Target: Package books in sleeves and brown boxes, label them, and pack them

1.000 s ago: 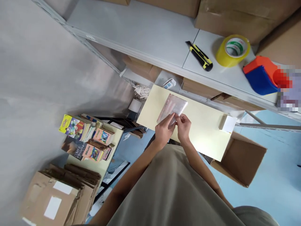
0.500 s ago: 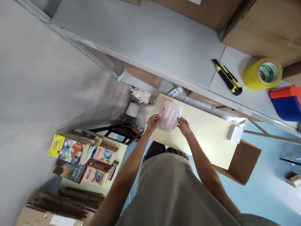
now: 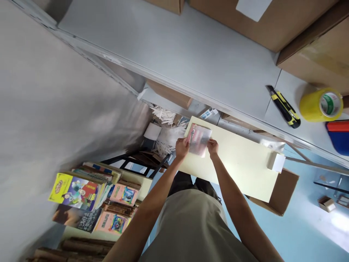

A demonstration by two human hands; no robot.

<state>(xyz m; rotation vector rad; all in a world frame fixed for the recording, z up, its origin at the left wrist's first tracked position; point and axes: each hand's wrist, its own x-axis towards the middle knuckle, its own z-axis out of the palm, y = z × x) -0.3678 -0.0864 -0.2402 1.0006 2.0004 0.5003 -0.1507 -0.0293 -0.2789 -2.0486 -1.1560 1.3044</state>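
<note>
Over the desk (image 3: 242,160), our left hand (image 3: 181,148) and right hand (image 3: 213,147) pinch opposite edges of a packet (image 3: 200,141), its print blurred; the desk partly hides a carton (image 3: 286,191).

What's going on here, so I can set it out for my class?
A person holds a flat, pinkish striped item over a pale yellow table, the left hand at one edge and the right hand at the opposite edge. A small white box sits at the table's right end. A cutter and yellow tape roll lie on the grey shelf.
</note>
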